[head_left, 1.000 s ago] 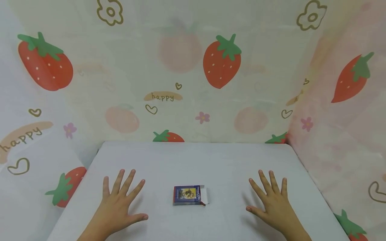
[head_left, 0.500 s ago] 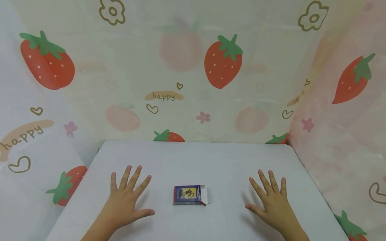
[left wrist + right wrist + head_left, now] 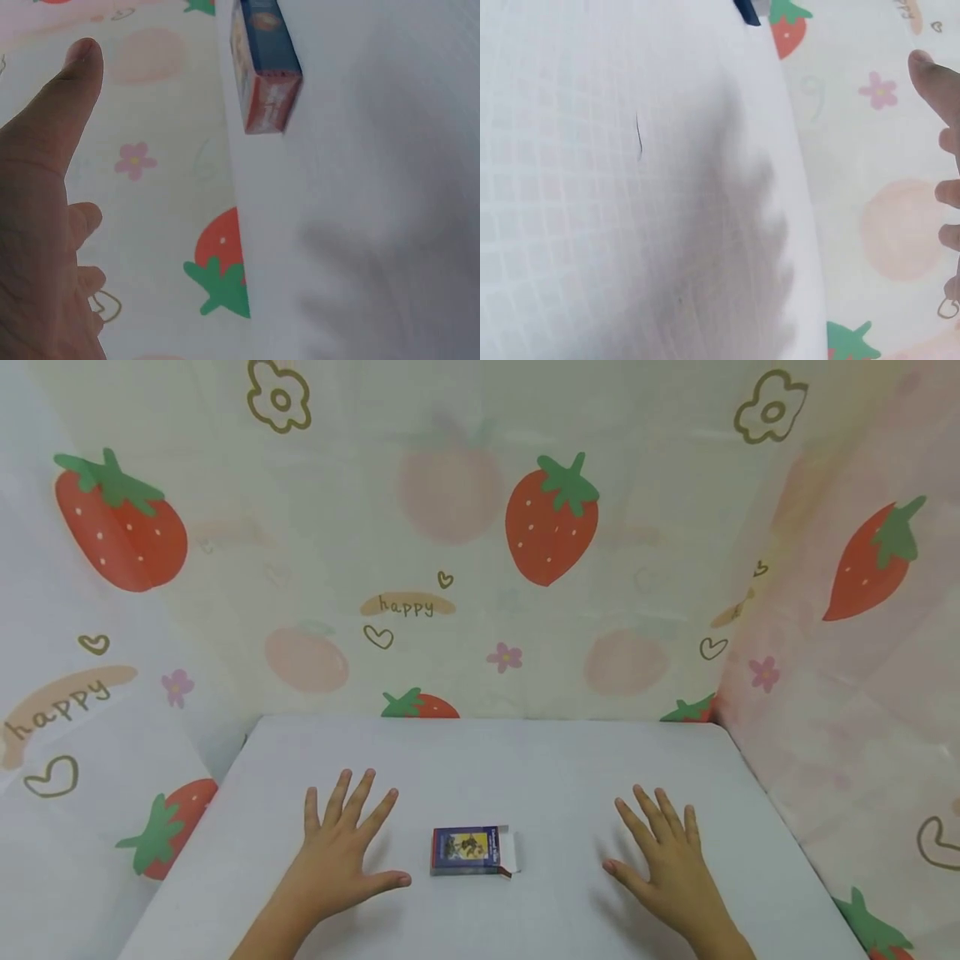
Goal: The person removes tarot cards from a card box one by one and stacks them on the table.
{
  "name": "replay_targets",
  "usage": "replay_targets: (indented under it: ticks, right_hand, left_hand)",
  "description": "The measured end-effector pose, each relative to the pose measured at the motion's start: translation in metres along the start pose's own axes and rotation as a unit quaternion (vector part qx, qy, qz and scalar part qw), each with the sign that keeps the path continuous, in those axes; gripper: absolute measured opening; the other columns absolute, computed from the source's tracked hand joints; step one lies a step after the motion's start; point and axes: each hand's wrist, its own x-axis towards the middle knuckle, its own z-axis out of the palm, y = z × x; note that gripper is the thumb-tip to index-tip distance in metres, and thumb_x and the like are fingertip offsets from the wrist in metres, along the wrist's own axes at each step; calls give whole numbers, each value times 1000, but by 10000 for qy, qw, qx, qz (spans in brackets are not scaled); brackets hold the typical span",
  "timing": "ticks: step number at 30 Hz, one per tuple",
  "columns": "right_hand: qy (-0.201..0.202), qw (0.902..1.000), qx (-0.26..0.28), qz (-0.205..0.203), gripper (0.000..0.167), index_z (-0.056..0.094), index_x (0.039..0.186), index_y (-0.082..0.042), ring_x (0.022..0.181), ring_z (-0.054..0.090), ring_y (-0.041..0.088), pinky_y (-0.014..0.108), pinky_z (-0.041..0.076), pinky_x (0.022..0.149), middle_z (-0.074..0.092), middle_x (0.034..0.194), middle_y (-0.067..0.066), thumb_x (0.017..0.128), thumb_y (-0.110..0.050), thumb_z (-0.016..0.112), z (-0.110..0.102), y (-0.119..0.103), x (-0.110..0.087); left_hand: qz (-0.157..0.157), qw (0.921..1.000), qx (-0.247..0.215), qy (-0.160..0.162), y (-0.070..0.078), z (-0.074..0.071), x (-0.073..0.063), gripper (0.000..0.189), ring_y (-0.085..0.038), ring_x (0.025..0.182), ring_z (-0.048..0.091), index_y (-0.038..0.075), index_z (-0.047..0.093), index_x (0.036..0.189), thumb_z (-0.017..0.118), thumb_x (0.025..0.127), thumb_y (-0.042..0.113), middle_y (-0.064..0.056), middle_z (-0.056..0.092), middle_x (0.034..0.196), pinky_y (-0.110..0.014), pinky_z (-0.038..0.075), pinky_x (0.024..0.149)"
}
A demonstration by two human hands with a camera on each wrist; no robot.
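Observation:
A small blue card box [image 3: 467,850] with a yellow picture on its face lies flat on the white table, its white end flap [image 3: 508,850] standing open on the right. To its left hovers my left hand [image 3: 341,864], fingers spread, the thumb tip a short way from the box. Farther off on the right, my right hand [image 3: 670,872] is held above the table, also with spread fingers. Neither hand touches anything. In the left wrist view the closed red end of the box [image 3: 271,103] shows; only a dark corner of the box [image 3: 747,10] appears in the right wrist view.
The white table [image 3: 525,768] is bounded by a back wall sheet [image 3: 480,627] printed with strawberries, hearts and flowers. Similar sheets hang at the left [image 3: 45,568] and right [image 3: 892,693]. Shadows of the hands fall on the tabletop.
My left hand has moved right, closer to the box. My right hand has shifted slightly left. The box has stayed in place, and both hands remain spread.

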Motion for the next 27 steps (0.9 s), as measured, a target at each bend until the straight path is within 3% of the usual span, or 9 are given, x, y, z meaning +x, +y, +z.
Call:
replay_targets:
  ticks: [3,10,16,27]
  right_hand:
    - [48,9998,180,39,84,43,156,-18,154,19,43,69,1,121,34,164,14,86,-52,76,2,-3,0]
    - [106,9984,532,152,84,41,158,-20,153,23,41,66,5,123,36,163,14,87,-46,78,8,-10,3]
    - [269,9957,871,181,82,44,156,-18,147,33,45,71,18,118,43,159,14,86,-40,81,12,-16,8]
    - [327,9861,1589,357,80,43,156,-16,144,38,42,73,27,112,46,157,12,87,-30,81,21,-27,14]
  left_hand:
    - [-38,9998,-208,-17,5,3,3,111,-42,157,0,29,29,162,62,73,87,-12,11,172,-74,-13,116]
    - [-74,9978,-654,-13,16,11,11,110,-41,157,3,30,27,163,66,74,82,-10,12,172,-77,-1,116]
    - [-43,9954,-949,143,23,21,18,111,-40,157,6,31,27,163,70,73,79,-9,15,172,-77,3,116]
    - [70,9832,-1812,215,39,30,29,114,-39,157,10,27,23,164,75,74,74,-7,16,171,-72,6,119]
